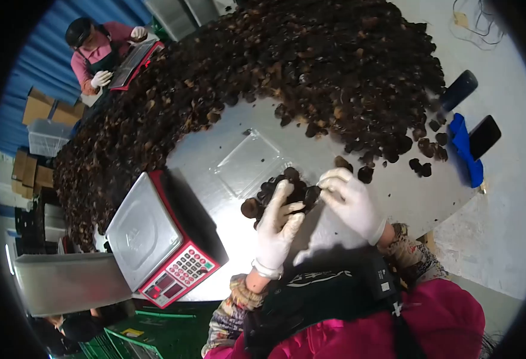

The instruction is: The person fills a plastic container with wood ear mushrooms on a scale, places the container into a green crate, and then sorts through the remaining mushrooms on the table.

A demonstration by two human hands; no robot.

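Note:
Both my hands wear white gloves over a small heap of dark, roundish pieces [291, 184] on the metal table [197, 157]. My left hand [276, 224] lies on the near left side of the heap, its fingers apart and touching the pieces. My right hand [351, 202] is at the heap's right side, thumb and fingertips pressed together at a dark piece. Just beyond the heap a clear plastic tray [246, 164] lies on the table.
A large pile of dark pieces [311, 60] curves round the far side. Left stands a red scale [146, 233] beside a stack of clear trays [74, 284]. Two phones [459, 91] and a blue cloth [465, 149] lie right. A co-worker [104, 51] is at another scale.

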